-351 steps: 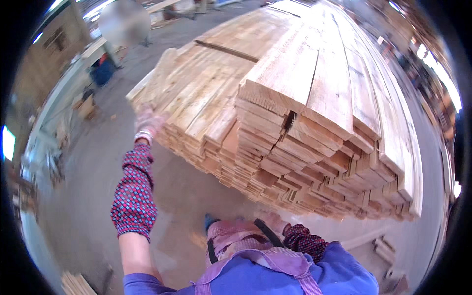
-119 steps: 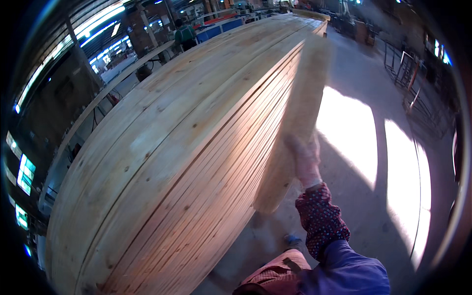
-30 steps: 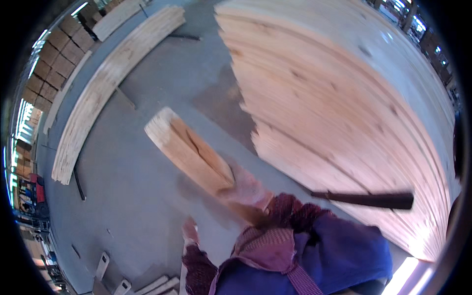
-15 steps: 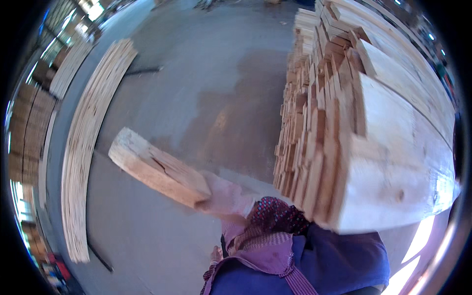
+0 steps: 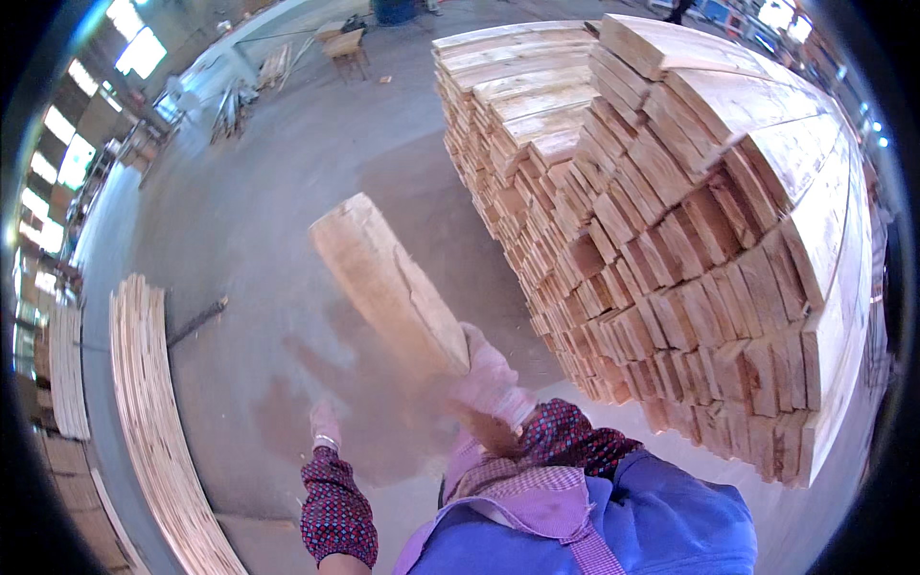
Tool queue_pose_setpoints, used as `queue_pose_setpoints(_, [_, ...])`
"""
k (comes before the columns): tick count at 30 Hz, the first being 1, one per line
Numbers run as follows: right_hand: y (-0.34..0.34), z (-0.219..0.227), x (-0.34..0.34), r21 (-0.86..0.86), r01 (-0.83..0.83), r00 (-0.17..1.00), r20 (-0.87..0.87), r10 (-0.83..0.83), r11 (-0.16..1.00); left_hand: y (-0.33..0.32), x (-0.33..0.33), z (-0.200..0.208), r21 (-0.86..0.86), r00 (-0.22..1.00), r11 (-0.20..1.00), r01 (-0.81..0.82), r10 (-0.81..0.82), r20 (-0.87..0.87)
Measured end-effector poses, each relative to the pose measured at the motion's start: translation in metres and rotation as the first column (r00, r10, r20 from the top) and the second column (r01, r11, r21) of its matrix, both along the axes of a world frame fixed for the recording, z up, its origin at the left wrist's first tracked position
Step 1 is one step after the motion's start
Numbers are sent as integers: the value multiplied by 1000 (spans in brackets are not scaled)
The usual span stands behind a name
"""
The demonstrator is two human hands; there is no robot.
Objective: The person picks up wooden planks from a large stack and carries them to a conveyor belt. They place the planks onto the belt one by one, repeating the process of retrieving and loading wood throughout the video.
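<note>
A thick, short wooden board [image 5: 393,287] with a crack along one edge points away from me, tilted over the floor. My right hand [image 5: 491,376], in a pale pink glove, is closed around its near end. Below that hand the picture is smeared, with a brown patch whose nature I cannot make out. Lower and to the left hangs my left hand [image 5: 326,424], also gloved, apart from the board. Its fingers are too small and blurred to read. Both forearms wear dark dotted sleeve covers.
A tall stack of planks [image 5: 671,316] rises close on my right, its uneven ends facing me. Long boards [image 5: 158,412] lie in a low pile at the left. Farther off are a small wooden stool [image 5: 343,46] and scattered wood strips [image 5: 232,110] on the concrete floor [image 5: 259,192].
The board has swung from pointing left to pointing more forward, still in my right hand. My left hand has come forward into fuller view. The view has turned, showing more of the stack's ends.
</note>
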State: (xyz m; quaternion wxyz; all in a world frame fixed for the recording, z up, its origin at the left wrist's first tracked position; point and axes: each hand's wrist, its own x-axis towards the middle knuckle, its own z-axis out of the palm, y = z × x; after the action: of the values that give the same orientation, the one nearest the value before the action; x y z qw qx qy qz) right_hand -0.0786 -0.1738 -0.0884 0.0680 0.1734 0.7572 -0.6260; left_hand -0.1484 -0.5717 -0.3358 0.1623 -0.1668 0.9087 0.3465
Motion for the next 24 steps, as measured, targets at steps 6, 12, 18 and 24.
queue_pose_setpoints(6, [22, -26, -160, 231, 116, 981, 123, -148, 966, 36, -130, 7, -741, 345, -269, 615, -754, 559])
queue_pose_setpoints(12, [51, -126, -309, 371, 51, 948, 275, -162, 927, 54, -132, 5, 59, 763, 861, 505, -477, 436])
queue_pose_setpoints(18, [58, -180, -381, 448, 20, 894, 392, -217, 894, 68, -305, -41, 131, 790, 873, 469, -481, 381])
queue_pose_setpoints(24, [59, -222, -430, 454, 69, 755, 558, -344, 888, 46, -537, -50, 79, 786, 823, 563, -562, 256])
